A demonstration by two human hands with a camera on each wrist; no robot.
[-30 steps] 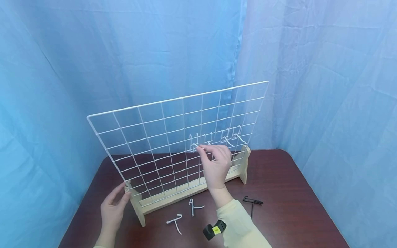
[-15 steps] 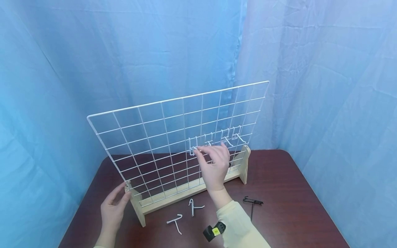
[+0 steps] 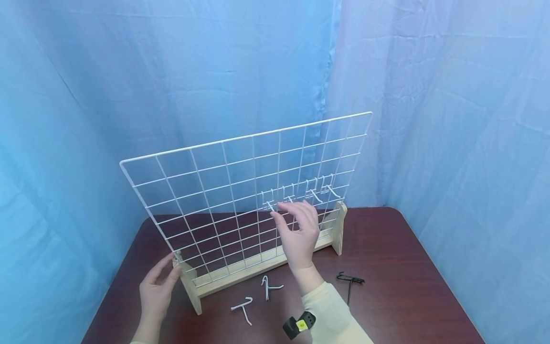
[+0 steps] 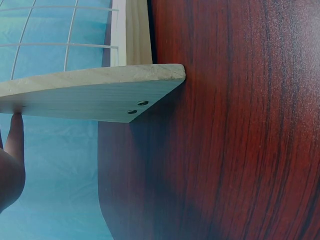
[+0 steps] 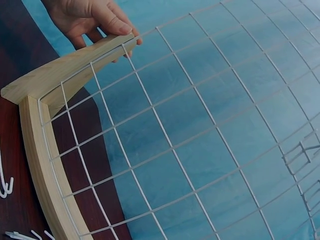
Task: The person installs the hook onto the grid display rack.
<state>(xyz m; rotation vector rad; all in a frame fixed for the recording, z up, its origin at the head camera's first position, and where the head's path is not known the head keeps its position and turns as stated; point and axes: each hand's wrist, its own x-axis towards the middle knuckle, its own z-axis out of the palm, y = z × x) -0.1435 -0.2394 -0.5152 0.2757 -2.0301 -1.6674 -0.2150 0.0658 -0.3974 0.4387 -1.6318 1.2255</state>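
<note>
In the head view, a white wire grid panel [image 3: 222,142] stands in a wooden stand [image 3: 192,289]. My left hand [image 3: 155,291] pinches the top of the stand's left upright [image 5: 65,71], thumb on its near side and fingers behind. My right hand [image 3: 299,234] is at the panel's middle right, thumb and forefinger spread apart around the tip of a white hook [image 3: 269,205] that hangs on a grid wire. Three more white hooks hang to its right in the same row, one of them [image 3: 315,196] just beyond my fingers and one partly hidden by them.
On the dark red table [image 3: 399,267] in front of the stand lie two loose white hooks [image 3: 267,288]. A black hook [image 3: 350,278] lies right of my right forearm, partly covered by the sleeve. Blue curtains [image 3: 215,71] hang behind and at both sides.
My right hand's fingers have lowered the white hook slightly on the wire, then parted from it. The left hand has stayed put on the upright.
</note>
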